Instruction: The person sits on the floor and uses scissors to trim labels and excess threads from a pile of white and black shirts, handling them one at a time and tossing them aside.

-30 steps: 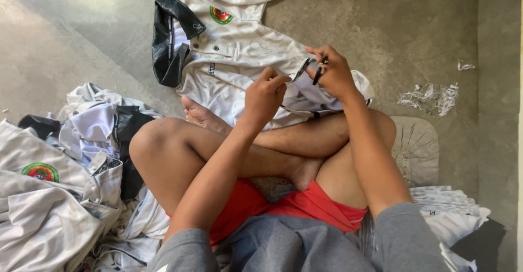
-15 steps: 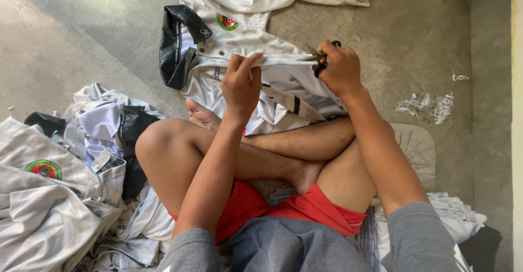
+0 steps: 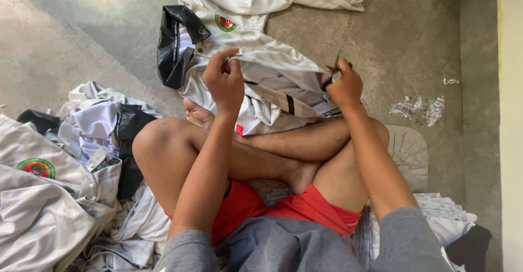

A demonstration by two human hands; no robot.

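I sit cross-legged on the floor with a white shirt [image 3: 272, 78] draped over my knees. My left hand [image 3: 224, 81] pinches a fold of the shirt's fabric near its top edge and holds it up. My right hand [image 3: 343, 86] grips small dark scissors [image 3: 333, 71] at the shirt's right edge, blades pointing up. The shirt has thin dark stripes, a black collar part [image 3: 173, 46] at the left and a round green and red badge [image 3: 225, 22] farther up.
A heap of similar white and black garments [image 3: 60, 168] lies at my left, one with a round badge [image 3: 37, 167]. Loose thread scraps [image 3: 419, 109] lie on the concrete floor at right. More folded white cloth [image 3: 444, 209] sits by my right hip.
My left hand has moved left and up, lifting a fold of the shirt. My right hand has shifted right along the shirt's edge with the scissors. The shirt is spread wider.
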